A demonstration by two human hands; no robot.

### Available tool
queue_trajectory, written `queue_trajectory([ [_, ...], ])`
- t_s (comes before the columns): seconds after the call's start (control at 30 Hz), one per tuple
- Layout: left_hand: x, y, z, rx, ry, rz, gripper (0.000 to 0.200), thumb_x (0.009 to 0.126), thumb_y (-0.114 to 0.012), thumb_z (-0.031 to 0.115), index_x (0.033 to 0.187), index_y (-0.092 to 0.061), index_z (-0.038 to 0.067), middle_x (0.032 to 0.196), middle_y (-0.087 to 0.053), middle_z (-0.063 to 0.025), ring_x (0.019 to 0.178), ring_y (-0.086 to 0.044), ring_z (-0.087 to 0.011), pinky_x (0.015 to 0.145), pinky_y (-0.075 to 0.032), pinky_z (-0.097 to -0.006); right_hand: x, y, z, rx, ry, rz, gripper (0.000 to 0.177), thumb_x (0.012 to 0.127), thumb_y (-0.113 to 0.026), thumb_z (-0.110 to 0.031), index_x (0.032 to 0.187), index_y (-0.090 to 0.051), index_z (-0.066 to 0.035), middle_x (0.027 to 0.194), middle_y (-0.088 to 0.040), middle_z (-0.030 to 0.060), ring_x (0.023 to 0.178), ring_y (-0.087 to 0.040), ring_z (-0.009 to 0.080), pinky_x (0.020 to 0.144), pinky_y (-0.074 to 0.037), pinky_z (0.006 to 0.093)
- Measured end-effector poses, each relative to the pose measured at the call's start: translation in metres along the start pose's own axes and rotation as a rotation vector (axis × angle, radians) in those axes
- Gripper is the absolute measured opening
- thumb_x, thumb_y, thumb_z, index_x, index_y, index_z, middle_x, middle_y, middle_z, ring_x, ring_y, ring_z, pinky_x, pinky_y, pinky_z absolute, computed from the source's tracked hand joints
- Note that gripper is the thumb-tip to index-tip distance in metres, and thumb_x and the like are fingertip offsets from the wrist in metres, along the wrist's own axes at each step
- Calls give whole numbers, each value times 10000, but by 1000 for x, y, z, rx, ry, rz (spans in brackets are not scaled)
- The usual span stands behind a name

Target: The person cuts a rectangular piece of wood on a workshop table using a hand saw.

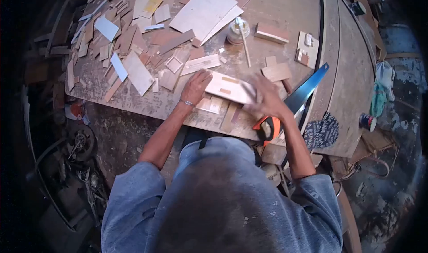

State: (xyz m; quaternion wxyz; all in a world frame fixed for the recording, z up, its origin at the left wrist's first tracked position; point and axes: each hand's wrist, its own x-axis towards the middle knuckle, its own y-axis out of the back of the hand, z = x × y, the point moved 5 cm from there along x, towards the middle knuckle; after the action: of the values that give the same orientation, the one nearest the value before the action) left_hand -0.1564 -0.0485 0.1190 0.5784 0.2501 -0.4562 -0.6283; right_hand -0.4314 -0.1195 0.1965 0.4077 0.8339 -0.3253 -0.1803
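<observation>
A pale wooden board (238, 90) with two darker rectangular patches lies in front of me, near the table's front edge. My left hand (196, 88) is closed on its left end. At the board's right end is my right hand (267, 98), smeared by motion; its fingers are too blurred to read. Smaller wood pieces, among them a flat strip (229, 116), lie under and in front of the board. Just right of my right hand rests a handsaw (306, 91) with an orange and black handle.
Many wood offcuts (133, 70) cover the table's left side. Behind the board stands a jar (235, 34) with a stick across it. Wood blocks (272, 33) lie at the back right. A dark patterned cloth (322, 132) and a small spool-like can (367, 122) are at right.
</observation>
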Motion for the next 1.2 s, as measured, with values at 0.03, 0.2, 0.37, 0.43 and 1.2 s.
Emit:
queue_trajectory([
  [0.03, 3, 4, -3, -46, -8, -9, 553, 709, -697, -91, 1252, -686, 9, 1310, -679, -182, 1284, -606, -378, 1105, -501, -434, -2, -18, -19, -87, 29, -48, 711, 873, -729, -265, 1534, -493, -155, 1492, -549, 220, 1396, -497, 431, 1171, -354, 569],
  [0.2, 11, 58, -21, -272, 245, 92, 411, 812, -728, -31, 1222, -702, -13, 1257, -700, -234, 1229, -644, -379, 1068, -516, -430, -16, -44, 14, 116, -152, 8, 546, 870, -685, -80, 1412, -629, -109, 1323, -675, 212, 1255, -629, 392, 1050, -492, 465],
  [0.37, -74, 70, -134, -191, 880, 172, 400, 849, -804, 194, 1171, -694, -16, 1149, -687, -242, 1116, -649, -407, 1000, -517, -466, -44, -23, 57, -131, -447, 131, 399, 958, -637, -106, 1355, -673, -130, 1263, -707, 184, 1321, -593, 368, 1060, -441, 530],
  [0.43, -92, 65, -147, -142, 816, 181, 498, 830, -831, 261, 1195, -669, -36, 1149, -660, -245, 1118, -629, -420, 1003, -507, -478, -40, -26, 52, -442, -419, 231, 476, 969, -674, -211, 1441, -611, -197, 1435, -620, 130, 1462, -458, 323, 1103, -322, 639],
  [1.2, -100, 85, -130, -153, 406, 44, 733, 721, -851, 189, 1364, -564, -17, 1337, -525, -232, 1258, -535, -415, 1052, -496, -480, 79, -184, -39, -130, -676, 503, 606, 792, -778, -248, 1329, -621, -13, 1231, -620, 250, 1087, -644, 457, 971, -525, 515],
])
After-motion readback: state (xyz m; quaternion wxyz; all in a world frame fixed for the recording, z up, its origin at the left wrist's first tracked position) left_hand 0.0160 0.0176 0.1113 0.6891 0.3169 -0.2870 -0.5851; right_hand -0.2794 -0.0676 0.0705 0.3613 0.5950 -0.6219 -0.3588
